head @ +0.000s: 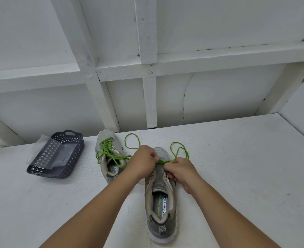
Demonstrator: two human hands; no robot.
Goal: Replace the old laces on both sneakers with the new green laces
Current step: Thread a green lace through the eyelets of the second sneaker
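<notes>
The near sneaker [161, 190] lies heel-to-toe along six-to-twelve on the table [237, 167] — both hands, left [144, 161] and right [179, 170], pinch the green lace [163, 161] at its toe-end eyelets, equally near, ends looping toward twelve.

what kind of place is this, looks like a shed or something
Probably a plain work booth or shed-like room, though that is a guess: a white-painted table stands against a white wall of boards and framing battens, and a dark plastic basket sits on the table beside two sneakers.
</notes>
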